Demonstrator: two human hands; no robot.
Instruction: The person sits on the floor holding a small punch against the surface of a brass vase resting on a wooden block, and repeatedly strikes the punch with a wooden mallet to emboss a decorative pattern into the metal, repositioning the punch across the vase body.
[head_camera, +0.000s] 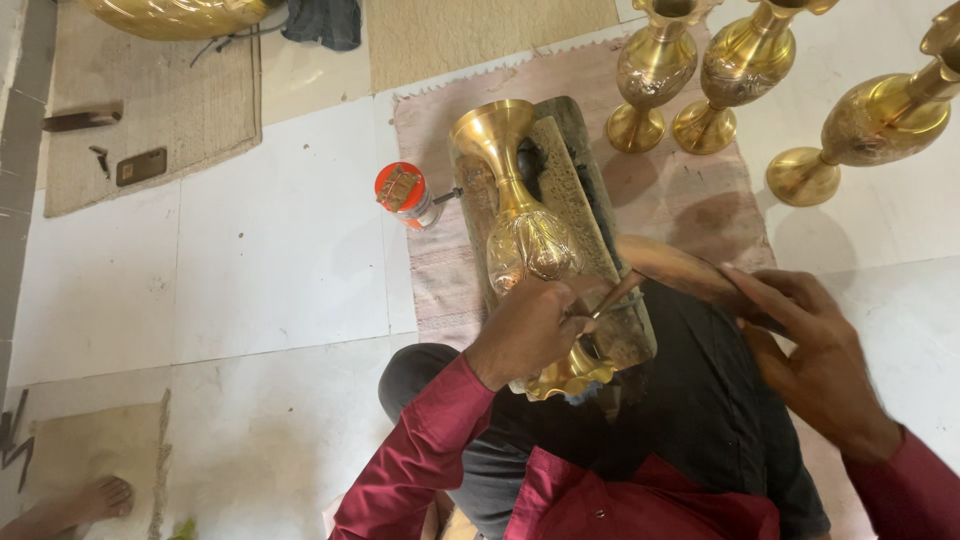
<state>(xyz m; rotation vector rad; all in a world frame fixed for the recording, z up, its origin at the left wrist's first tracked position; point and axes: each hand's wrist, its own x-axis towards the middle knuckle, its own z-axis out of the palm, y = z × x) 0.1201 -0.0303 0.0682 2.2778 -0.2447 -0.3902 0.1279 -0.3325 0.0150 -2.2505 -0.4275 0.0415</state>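
Lying on its side across a dark wooden block (585, 200), a brass vase (522, 235) points its flared foot away from the person and its scalloped mouth toward the lap. The left hand (530, 330) is closed around a thin metal tool (612, 297) whose tip meets the vase's engraved belly; the fingers themselves are hidden under the back of the hand. The right hand (815, 350) grips a wooden mallet (680, 268), blurred, so its exact outline is hard to make out. The vase's mouth is partly covered by the left wrist. Three more brass vases (740, 75) stand on the pink mat (690, 195), their tops cut off by the frame. A small orange-lidded jar (405, 195) sits beside the block. A bare foot (85, 505) shows at the lower left corner.
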